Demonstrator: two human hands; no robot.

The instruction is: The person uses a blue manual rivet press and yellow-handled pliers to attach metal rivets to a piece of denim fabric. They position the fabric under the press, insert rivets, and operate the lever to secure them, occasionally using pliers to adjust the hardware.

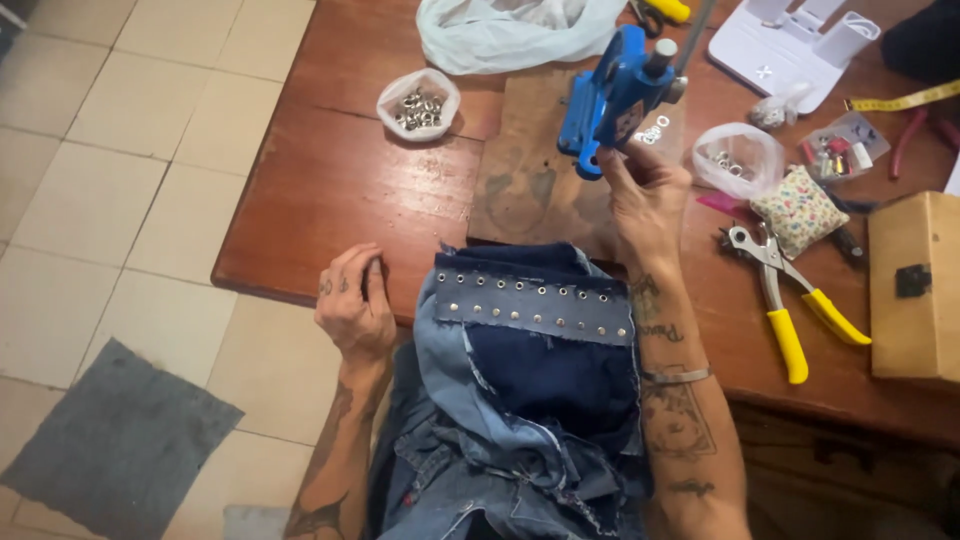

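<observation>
My left hand (355,300) rests with curled fingers on the front edge of the wooden table (330,190), holding nothing, just left of a blue denim garment (530,340). The garment lies over the table edge and into my lap, with two rows of metal eyelets along a lighter denim strip (530,300). My right hand (645,195) reaches up from behind the garment, and its fingertips touch the base of a blue hand press (612,95) that stands on a worn wooden board (530,170).
A clear bag of metal eyelets (418,103) sits at the left, another (738,158) right of the press. Yellow-handled punch pliers (790,300), a floral pincushion (798,210), a wooden box (915,285), a white tray (790,45) and a plastic bag (510,30) surround them. A grey mat (120,440) lies on the tiled floor.
</observation>
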